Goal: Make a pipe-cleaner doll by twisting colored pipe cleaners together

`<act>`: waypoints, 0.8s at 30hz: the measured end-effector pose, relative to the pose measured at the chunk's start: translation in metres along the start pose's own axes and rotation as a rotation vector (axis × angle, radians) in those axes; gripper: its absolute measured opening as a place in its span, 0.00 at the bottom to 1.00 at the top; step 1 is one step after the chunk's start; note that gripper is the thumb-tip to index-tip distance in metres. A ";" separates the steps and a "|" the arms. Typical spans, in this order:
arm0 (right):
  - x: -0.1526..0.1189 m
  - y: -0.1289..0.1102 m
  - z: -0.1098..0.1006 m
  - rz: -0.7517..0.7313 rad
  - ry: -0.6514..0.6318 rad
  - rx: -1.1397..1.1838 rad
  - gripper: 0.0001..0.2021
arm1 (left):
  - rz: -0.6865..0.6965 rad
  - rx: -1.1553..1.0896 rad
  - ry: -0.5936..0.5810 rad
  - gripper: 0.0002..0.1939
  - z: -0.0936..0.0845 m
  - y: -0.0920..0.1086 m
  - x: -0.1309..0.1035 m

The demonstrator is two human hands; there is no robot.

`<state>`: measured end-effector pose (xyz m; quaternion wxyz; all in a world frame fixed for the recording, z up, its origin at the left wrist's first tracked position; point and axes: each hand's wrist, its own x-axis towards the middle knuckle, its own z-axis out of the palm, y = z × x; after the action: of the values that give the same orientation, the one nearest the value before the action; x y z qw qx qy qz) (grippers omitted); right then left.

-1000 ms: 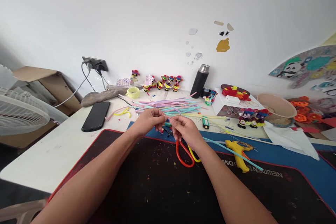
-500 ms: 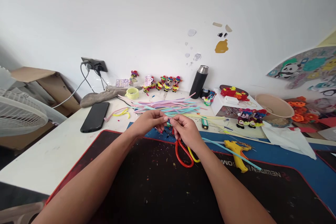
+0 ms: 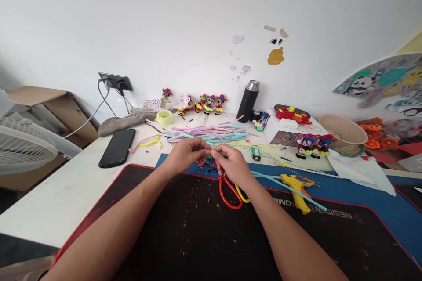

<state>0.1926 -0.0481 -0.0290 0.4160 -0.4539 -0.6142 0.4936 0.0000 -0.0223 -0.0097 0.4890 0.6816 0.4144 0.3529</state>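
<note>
My left hand (image 3: pixel 187 154) and my right hand (image 3: pixel 231 161) meet fingertip to fingertip over the back edge of the black mat (image 3: pixel 198 228). Both are pinched closed; whatever small thing is between the fingertips is hidden. Scissors with red loop handles (image 3: pixel 230 193) lie just below my right hand, partly covered by it. Behind the hands spreads a pile of pink, purple and light-blue fuzzy stems (image 3: pixel 204 132). One light-blue stem (image 3: pixel 290 189) crosses a yellow glue gun (image 3: pixel 299 191) to the right.
A black phone (image 3: pixel 117 148) lies at left, a yellow tape roll (image 3: pixel 164 117) behind. A black thermos (image 3: pixel 248 101) stands by the wall. Small fuzzy figures (image 3: pixel 211 104) line the back; others (image 3: pixel 314 145) stand at right near a white box (image 3: pixel 283 134). A fan (image 3: pixel 28 140) is far left.
The view has shifted slightly. The bit of blue and purple seen between my fingertips before no longer shows there. Both hands remain pinched together in nearly the same place.
</note>
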 end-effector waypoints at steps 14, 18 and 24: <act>-0.008 -0.008 0.004 -0.063 0.003 -0.157 0.18 | -0.234 -0.420 -0.049 0.20 0.005 0.005 0.001; -0.009 -0.009 0.005 -0.113 0.047 -0.275 0.18 | -0.279 -0.547 -0.050 0.21 0.010 0.003 0.001; -0.008 -0.004 0.009 -0.111 0.123 -0.324 0.19 | -0.243 -0.527 -0.037 0.20 0.020 0.004 0.000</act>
<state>0.1854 -0.0579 -0.0268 0.4011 -0.5095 -0.6832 0.3358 0.0189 -0.0305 -0.0113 0.6953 0.4826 0.3783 0.3748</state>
